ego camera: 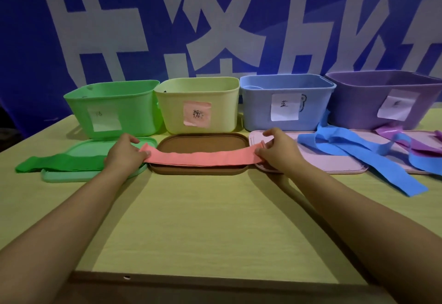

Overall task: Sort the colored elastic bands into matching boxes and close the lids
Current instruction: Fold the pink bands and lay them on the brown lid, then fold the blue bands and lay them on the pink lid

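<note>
Behind the pink band (pixel 203 158), four open boxes (pixel 198 105) stand.

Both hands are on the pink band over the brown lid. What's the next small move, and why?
Probably bring the two ends together and lift it toward the yellow box with the pink label. The left hand and right hand each pinch one end of the pink band, stretched flat across the brown lid. That box stands open directly behind it; folding should help the band fit.
</note>
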### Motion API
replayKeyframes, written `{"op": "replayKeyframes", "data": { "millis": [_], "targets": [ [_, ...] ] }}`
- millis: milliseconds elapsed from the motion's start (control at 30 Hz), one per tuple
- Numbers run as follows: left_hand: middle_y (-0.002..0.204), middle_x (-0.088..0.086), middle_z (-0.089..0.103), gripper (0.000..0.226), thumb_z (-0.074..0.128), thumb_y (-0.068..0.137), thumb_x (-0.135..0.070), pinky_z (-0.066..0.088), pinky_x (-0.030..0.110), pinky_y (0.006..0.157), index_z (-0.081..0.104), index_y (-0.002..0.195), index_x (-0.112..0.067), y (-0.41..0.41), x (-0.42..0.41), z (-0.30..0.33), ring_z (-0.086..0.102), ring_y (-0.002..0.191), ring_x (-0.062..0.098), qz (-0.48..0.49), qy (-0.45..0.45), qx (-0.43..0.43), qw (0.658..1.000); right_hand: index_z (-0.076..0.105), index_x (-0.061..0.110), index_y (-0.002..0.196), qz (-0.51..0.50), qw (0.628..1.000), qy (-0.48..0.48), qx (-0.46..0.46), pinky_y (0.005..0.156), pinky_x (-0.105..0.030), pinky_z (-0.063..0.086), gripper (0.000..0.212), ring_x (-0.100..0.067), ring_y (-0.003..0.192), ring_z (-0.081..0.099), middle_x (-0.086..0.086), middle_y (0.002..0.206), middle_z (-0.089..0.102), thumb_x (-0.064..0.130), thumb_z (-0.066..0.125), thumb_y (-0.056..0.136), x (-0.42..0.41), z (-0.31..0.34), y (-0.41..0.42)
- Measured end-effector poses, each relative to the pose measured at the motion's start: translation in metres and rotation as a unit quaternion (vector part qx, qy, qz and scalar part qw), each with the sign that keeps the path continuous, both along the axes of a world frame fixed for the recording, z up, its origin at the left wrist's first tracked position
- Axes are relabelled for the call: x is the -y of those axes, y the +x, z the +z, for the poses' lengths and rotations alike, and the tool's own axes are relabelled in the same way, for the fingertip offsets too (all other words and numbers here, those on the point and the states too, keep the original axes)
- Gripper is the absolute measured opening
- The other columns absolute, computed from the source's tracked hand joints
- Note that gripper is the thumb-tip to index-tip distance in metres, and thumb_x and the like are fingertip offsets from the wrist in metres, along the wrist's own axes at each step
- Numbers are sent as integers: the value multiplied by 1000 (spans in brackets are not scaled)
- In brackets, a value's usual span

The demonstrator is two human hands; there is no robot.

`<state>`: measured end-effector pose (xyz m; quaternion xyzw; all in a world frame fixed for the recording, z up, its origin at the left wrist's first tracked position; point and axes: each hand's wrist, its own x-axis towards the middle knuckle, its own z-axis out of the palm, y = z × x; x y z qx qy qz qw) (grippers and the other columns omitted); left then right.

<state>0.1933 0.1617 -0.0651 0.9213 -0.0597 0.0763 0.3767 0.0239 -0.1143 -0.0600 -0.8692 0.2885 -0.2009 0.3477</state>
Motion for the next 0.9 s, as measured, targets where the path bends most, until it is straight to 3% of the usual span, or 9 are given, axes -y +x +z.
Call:
{"op": "replayKeyframes", "data": {
  "millis": [100, 333, 467, 567, 667, 767, 833, 900],
  "targets": [
    [106, 7, 64, 39, 70, 82, -28, 41, 44, 95, 50, 114, -17, -1, 2, 0, 58, 103, 29, -4, 42, 13, 999, 43, 19, 129, -2, 998, -57, -26, 76, -31, 53, 44, -20, 87, 60, -4, 100, 63, 25, 62, 89, -3, -2, 1],
    [128, 8, 57, 48, 65, 85, -37, 32, 44, 94, 50, 126, -16, -12, 6, 6, 51, 117, 31, 17, 142, 64, 988, 43, 18, 133, 13, 991, -114, -73, 87, -33, 50, 52, -24, 109, 57, -7, 129, 55, 32, 63, 88, -7, 5, -9],
    [126, 3, 57, 45, 63, 86, -36, 34, 45, 99, 49, 125, -17, -41, 17, 20, 52, 115, 26, -35, 73, 74, 994, 51, 20, 128, 20, 987, -159, -29, 90, -33, 46, 41, -25, 110, 53, -9, 131, 48, 31, 60, 90, -1, 13, -41],
    [121, 3, 58, 44, 64, 87, -28, 43, 44, 97, 48, 126, -16, -80, 33, 32, 55, 107, 20, -132, -36, 60, 989, 57, 22, 122, -39, 980, -192, -17, 92, -38, 41, 33, -31, 117, 45, -13, 129, 45, 31, 58, 90, 22, 18, -66],
    [112, 1, 58, 46, 65, 87, -22, 48, 35, 90, 46, 128, -16, -130, 56, 42, 57, 101, 16, -241, -97, 27, 965, 56, 26, 124, -95, 973, -160, -134, 91, -40, 40, 33, -34, 116, 46, -13, 126, 47, 34, 50, 92, 42, 27, -74],
    [108, -1, 58, 44, 66, 85, -17, 48, 33, 86, 47, 124, -19, -171, 80, 42, 58, 96, 14, -322, -116, 16, 939, 57, 20, 123, -60, 959, -141, -237, 96, -45, 36, 37, -33, 118, 49, -10, 125, 56, 37, 46, 93, 54, 33, -75],
    [105, -6, 59, 42, 67, 84, -17, 49, 31, 83, 46, 120, -25, -191, 90, 38, 58, 93, 11, -361, -125, -1, 924, 60, 14, 120, -45, 966, -102, -233, 101, -48, 39, 37, -33, 117, 52, -11, 124, 59, 33, 49, 91, 62, 33, -72],
    [104, -9, 58, 44, 66, 85, -18, 48, 23, 80, 45, 123, -27, -207, 96, 33, 58, 91, 7, -392, -132, -21, 910, 61, 8, 118, -33, 976, -53, -210, 98, -43, 44, 34, -32, 114, 55, -15, 122, 61, 24, 51, 91, 62, 38, -73]
  ]
}}
